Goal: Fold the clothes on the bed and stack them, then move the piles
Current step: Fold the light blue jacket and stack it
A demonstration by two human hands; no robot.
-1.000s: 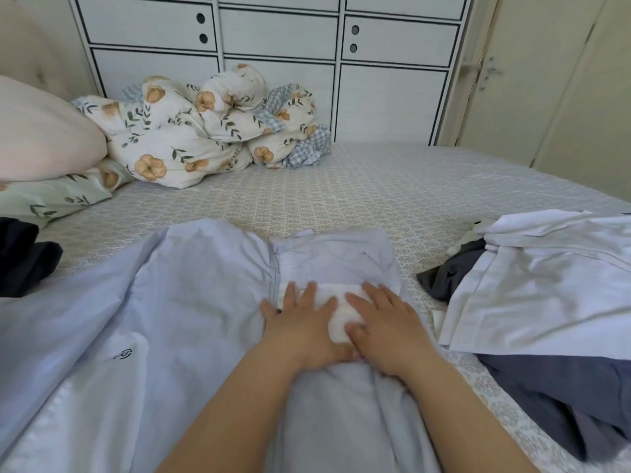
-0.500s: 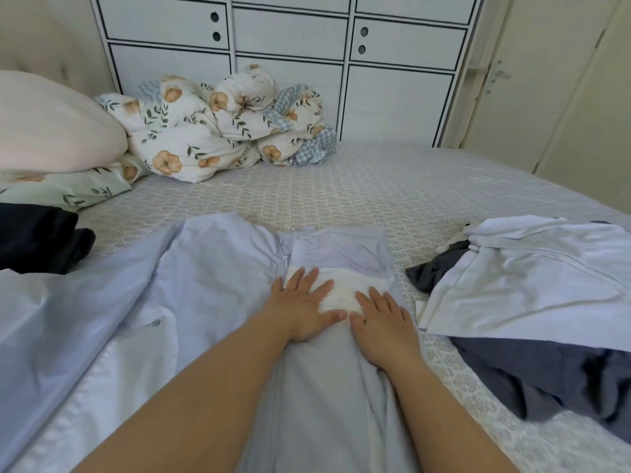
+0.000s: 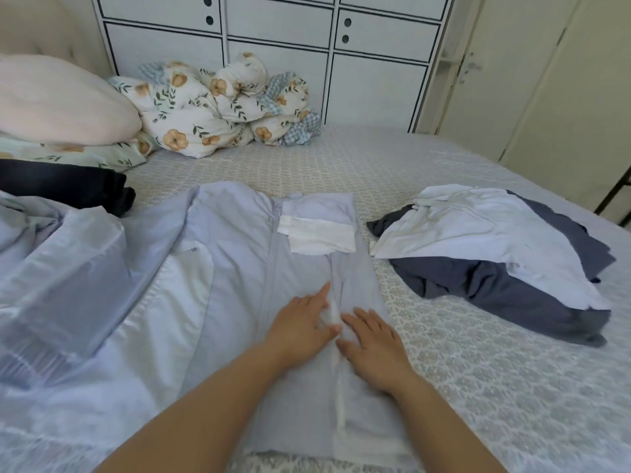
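A pale blue jacket [image 3: 218,268] lies spread across the lower left and centre of the frame, flat on the bed [image 3: 392,172], its right-hand panel folded inward so a white lining patch [image 3: 319,235] shows near the top of the fold. Both hands are down on that folded panel, low in the centre. The left hand [image 3: 302,324] lies flat, palm down, fingers stretched out together and pointing up the frame, the fingertips right beside a narrow white strip [image 3: 336,353] running down the cloth. The right hand [image 3: 370,344] is flat too, fingers slightly apart, just across that strip, its thumb close to the left hand; neither hand pinches anything, both press on the fabric. Bare forearms come up from the bottom edge.

To the right of centre, well apart from the jacket, sits a loose heap: a white garment [image 3: 478,240] draped over a dark grey-blue one [image 3: 505,291], unfolded and rumpled. At the left edge, just above the jacket's bunched sleeve, a black garment [image 3: 68,186] lies in a dark roll. Behind it, upper left, a pink pillow [image 3: 58,104] rests on a flowered pillow [image 3: 78,155]. A flowered quilt [image 3: 218,107] is bundled at the top centre against a white cabinet [image 3: 280,52] with black trim. A cream door [image 3: 532,80] fills the upper right.
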